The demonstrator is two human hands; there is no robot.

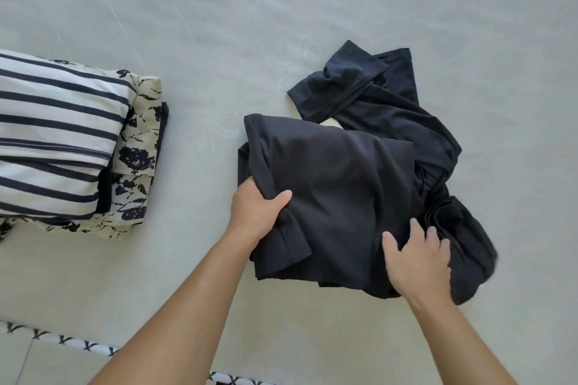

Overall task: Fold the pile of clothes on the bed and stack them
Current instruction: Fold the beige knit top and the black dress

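Dark garment (344, 172) bunched, half-folded, near bed (219, 25) front edge, poss. 2 pieces. L hand (255, 212) grips its left edge; R hand (416, 259) fingers relaxed, resting on it.

No legible text, labels, brands, numbers or signs on anything in view.
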